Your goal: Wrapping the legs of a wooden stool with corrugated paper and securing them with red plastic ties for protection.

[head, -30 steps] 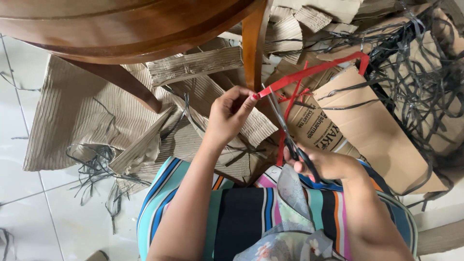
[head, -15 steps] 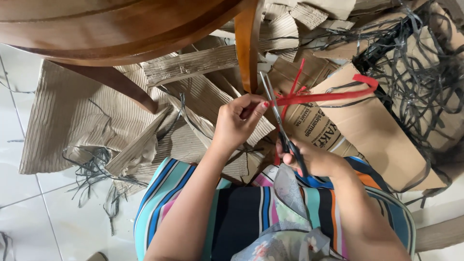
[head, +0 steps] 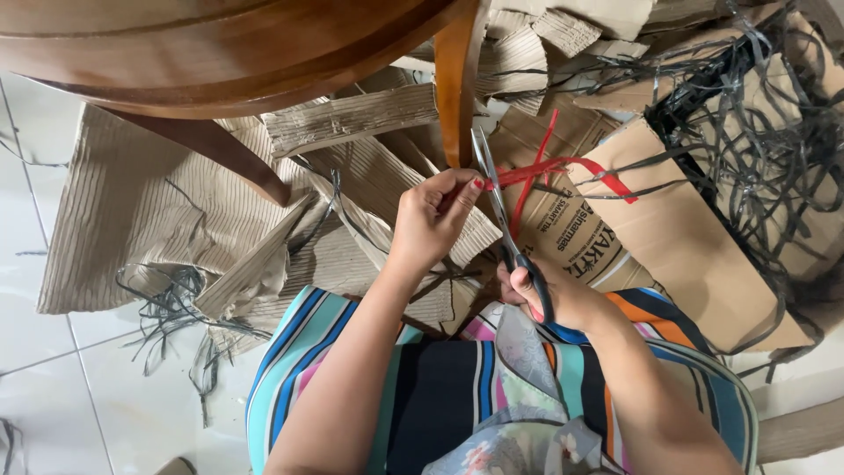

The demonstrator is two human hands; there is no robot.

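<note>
Red strap (head: 563, 171) is the thing in hand here, a thin plastic band held out over the heap of cardboard on the floor, just past the person's striped lap (head: 440, 387). Nearest me, the right hand (head: 549, 299) has its grip closed through the dark handles of one pair of scissors (head: 501, 211), blades pointing away and laid right against the strap. A little farther out, the left hand (head: 431, 220) has its grip pressed together, pinching the near end of the strap between thumb and fingertips, close beside the blades.

To my eye the cut goes best if the left hand pulls the band taut and straight across the blades, keeps its fingertips clear of the edge, and lets the scissors bite deep near the pivot, since this stiff strapping tends to slip off the tips.

Counting: two hands, one pair of scissors, one red strap that loops and splits into two or three tails farther out. Beyond lie many sheets of torn corrugated cardboard (head: 158, 220), too overlapped to count, one printed box flap (head: 677, 237), and a tangle of black strapping (head: 756, 141) at the far right, countless strands. Overhead, one wooden table (head: 220, 44) with two legs showing.
</note>
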